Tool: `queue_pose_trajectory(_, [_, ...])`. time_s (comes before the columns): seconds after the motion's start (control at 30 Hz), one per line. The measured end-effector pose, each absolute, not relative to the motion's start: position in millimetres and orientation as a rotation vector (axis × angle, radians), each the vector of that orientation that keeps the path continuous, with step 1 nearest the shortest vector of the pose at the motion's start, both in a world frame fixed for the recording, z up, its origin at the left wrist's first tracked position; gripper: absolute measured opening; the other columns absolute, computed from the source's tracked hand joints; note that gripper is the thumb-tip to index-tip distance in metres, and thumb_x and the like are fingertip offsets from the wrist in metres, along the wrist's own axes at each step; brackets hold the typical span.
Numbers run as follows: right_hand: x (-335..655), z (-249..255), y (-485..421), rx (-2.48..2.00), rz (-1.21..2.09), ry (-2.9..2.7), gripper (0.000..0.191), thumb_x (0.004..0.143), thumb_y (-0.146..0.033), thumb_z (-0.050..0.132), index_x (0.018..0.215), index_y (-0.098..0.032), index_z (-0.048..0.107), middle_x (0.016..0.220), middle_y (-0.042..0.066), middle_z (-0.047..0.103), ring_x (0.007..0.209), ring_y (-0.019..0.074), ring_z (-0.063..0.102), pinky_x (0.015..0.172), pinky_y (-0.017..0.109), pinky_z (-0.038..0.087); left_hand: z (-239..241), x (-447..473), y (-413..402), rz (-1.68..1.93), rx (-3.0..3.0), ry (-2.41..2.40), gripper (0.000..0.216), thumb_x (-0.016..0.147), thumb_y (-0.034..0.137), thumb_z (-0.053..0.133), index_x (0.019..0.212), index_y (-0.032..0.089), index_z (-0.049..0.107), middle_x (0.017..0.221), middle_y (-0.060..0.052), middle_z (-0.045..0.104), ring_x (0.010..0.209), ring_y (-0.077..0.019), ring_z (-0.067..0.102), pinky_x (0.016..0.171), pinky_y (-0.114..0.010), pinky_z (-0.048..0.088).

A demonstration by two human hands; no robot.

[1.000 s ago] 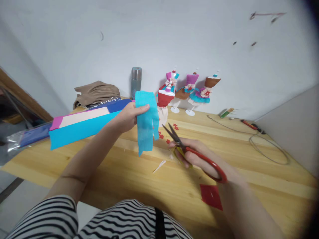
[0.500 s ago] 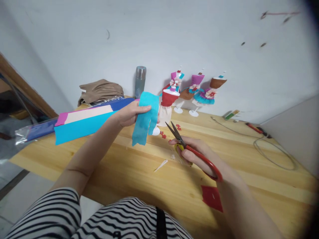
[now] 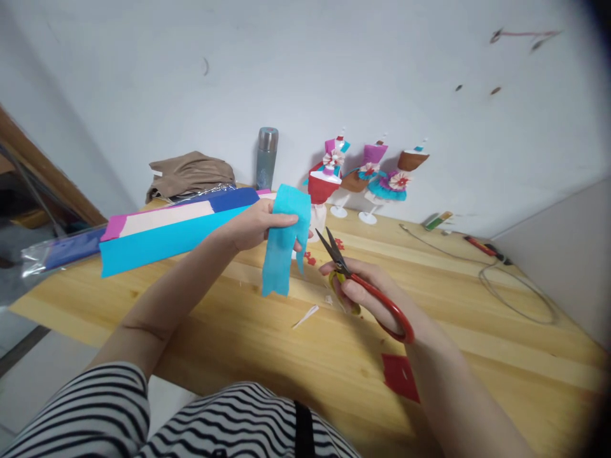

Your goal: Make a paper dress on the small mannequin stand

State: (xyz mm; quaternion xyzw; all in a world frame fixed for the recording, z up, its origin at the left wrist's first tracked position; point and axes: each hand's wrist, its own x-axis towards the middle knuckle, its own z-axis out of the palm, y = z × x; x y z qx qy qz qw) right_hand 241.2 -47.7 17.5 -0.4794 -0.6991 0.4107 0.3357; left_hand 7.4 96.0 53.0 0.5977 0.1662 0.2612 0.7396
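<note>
Pinched between the thumb and fingers of my left hand [image 3: 258,224] is a strip of turquoise crepe paper [image 3: 277,264], folded over the fingers with its ends hanging. One end is wide and long; a narrower pointed piece dangles on the right. My right hand [image 3: 370,275] grips a pair of scissors [image 3: 340,259] with red handles, a yellow part showing at the fingers. Their blades are parted and point up toward the strip, apart from it. Below, a white paper scrap [image 3: 306,315] and a red paper piece [image 3: 400,376] lie on the wooden table [image 3: 229,337].
Small dress forms in red [image 3: 325,189], purple [image 3: 375,153] and brown [image 3: 413,160] paper stand by the wall. Crepe paper rolls [image 3: 181,232], brown cloth [image 3: 188,175] and a thermos [image 3: 266,159] are left. A grey cable [image 3: 520,302] loops at right, near small red cutouts [image 3: 310,258].
My left hand has shifted slightly right and down with the turquoise strip. The strip's narrow right piece now hangs farther from the wide end. The scissors have moved slightly left, still parted.
</note>
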Motion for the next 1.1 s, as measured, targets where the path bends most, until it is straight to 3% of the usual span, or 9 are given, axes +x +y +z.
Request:
queue_pose_trajectory(0.27, [232, 20, -51, -1.238, 1.109, -1.834, 0.059, 0.092, -0.069, 0.049, 0.115, -0.016, 0.06, 0.065, -0.003, 0.048, 0.054, 0.013, 0.047, 0.053, 0.028, 0.039, 51, 11, 91, 0.663, 1.312, 0.402, 0.032, 0.068, 0.029, 0.083, 0.091, 0.009, 0.072, 0.088, -0.013, 0.077, 0.066, -0.0191, 0.072, 0.066, -0.033, 0.06])
queue_pose_trajectory(0.57, [231, 10, -46, -1.208, 1.1, -1.843, 0.054, 0.095, -0.063, 0.049, 0.117, -0.015, 0.061, 0.066, -0.002, 0.051, 0.053, 0.0126, 0.052, 0.05, 0.025, 0.041, 45, 20, 88, 0.766, 1.232, 0.436, 0.038, 0.076, 0.043, 0.079, 0.086, 0.007, 0.071, 0.083, -0.016, 0.076, 0.074, -0.026, 0.074, 0.074, -0.041, 0.061])
queue_pose_trajectory(0.87, [227, 13, -46, -1.2, 1.125, -1.87, 0.054, 0.096, -0.065, 0.044, 0.11, -0.015, 0.06, 0.065, -0.003, 0.049, 0.051, 0.0113, 0.048, 0.049, 0.025, 0.04, 42, 24, 83, 0.801, 1.184, 0.464, 0.035, 0.083, 0.039, 0.073, 0.097, 0.007, 0.069, 0.086, -0.016, 0.076, 0.072, -0.0248, 0.074, 0.074, -0.04, 0.061])
queue_pose_trajectory(0.97, [229, 24, -50, -1.332, 0.991, -2.014, 0.048, 0.096, -0.061, 0.046, 0.106, -0.016, 0.061, 0.068, -0.001, 0.052, 0.055, 0.0129, 0.049, 0.053, 0.026, 0.039, 52, 16, 86, 0.858, 1.19, 0.474, 0.03, 0.086, 0.036, 0.07, 0.096, 0.008, 0.068, 0.085, -0.014, 0.076, 0.07, -0.0225, 0.074, 0.072, -0.036, 0.061])
queue_pose_trajectory(1.1, [217, 27, -50, -1.645, 0.717, -2.319, 0.033, 0.087, -0.052, 0.063, 0.094, -0.019, 0.064, 0.071, 0.002, 0.062, 0.062, 0.0177, 0.054, 0.059, 0.028, 0.036, 68, -1, 87, 0.939, 1.191, 0.474, 0.022, 0.092, 0.03, 0.062, 0.09, 0.009, 0.068, 0.082, -0.012, 0.076, 0.067, -0.0206, 0.072, 0.07, -0.033, 0.06])
